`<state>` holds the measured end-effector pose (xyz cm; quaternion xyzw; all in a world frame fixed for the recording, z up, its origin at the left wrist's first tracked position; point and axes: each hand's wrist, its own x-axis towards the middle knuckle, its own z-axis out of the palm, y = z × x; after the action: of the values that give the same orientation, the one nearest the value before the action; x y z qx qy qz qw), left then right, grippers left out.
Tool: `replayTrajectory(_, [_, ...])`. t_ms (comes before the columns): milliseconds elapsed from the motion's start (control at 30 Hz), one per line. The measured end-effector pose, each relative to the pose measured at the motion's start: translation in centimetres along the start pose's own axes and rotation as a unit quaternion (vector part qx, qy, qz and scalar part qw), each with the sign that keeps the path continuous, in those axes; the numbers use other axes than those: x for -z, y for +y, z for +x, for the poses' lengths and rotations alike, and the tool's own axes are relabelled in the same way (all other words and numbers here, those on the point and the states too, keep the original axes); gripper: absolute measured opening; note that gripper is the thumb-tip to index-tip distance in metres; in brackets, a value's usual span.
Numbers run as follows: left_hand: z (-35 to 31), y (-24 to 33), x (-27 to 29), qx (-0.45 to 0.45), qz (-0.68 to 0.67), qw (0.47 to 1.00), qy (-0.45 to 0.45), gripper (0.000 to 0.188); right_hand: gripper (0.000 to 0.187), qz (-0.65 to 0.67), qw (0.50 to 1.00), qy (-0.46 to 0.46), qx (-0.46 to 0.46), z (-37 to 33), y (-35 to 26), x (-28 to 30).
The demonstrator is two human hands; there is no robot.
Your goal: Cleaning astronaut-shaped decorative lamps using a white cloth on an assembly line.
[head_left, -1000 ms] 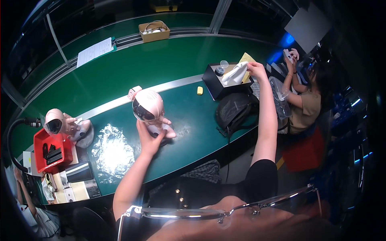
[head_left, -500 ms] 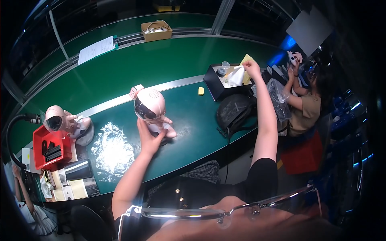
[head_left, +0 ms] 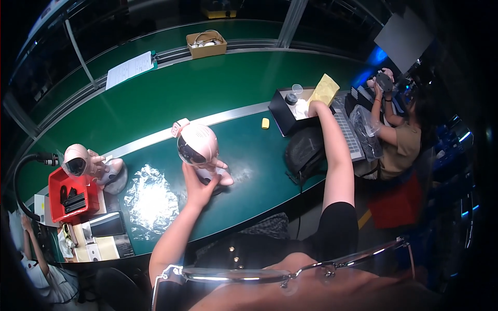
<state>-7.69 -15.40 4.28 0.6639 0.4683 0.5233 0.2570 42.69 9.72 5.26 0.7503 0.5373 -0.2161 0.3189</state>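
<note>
My left hand (head_left: 198, 187) is closed around the lower part of a pale pink astronaut figure (head_left: 199, 142), which stands upright on the green table. The figure has a dark glossy visor and a pink block at its head. My right hand (head_left: 318, 108) reaches into a black box (head_left: 288, 120), its bunched fingers against a crumpled white cloth (head_left: 301, 110); the fingertips are partly hidden. A yellow cloth (head_left: 325, 90) sticks up from the box behind that hand. Inside are also a dark round jar (head_left: 291, 98) and a clear round lid (head_left: 297, 88).
A second astronaut figure (head_left: 83, 160) stands at the left by a red bin (head_left: 92, 203) of black parts. Crumpled clear film (head_left: 150, 199) lies between the figures. A small yellow block (head_left: 265, 123) and a black mesh bag (head_left: 303, 153) are near the box. A co-worker (head_left: 399, 140) sits at the right.
My right hand has gone down into the box, lowering the white cloth it had raised. The yellow cloth shows more fully. My left hand keeps its hold; the whole view has shifted slightly.
</note>
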Motion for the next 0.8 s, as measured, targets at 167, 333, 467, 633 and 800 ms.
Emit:
replayTrajectory(167, [0.6,0.5,-1.0,-0.023,-0.023,0.999,-0.020,0.078,0.016,0.180,0.963,0.198,0.024,-6.4,2.9,0.3])
replayTrajectory(333, [0.7,0.8,-0.8,-0.019,-0.039,0.999,-0.026,0.078,0.023,0.566,0.779,0.250,0.103,-9.5,3.0,1.7])
replayTrajectory(467, [0.8,0.6,-0.7,-0.027,-0.028,0.999,-0.027,0.079,0.015,0.319,0.900,0.286,0.080,-8.8,2.8,1.2])
replayTrajectory(633, [0.7,0.9,-0.4,-0.021,-0.016,0.999,-0.031,0.079,0.036,0.052,0.974,0.211,0.068,-7.3,1.6,-0.9])
replayTrajectory(800, [0.7,0.8,-0.7,-0.023,-0.029,0.999,-0.028,0.079,0.037,-0.059,0.965,0.255,0.027,-4.7,2.7,-1.9])
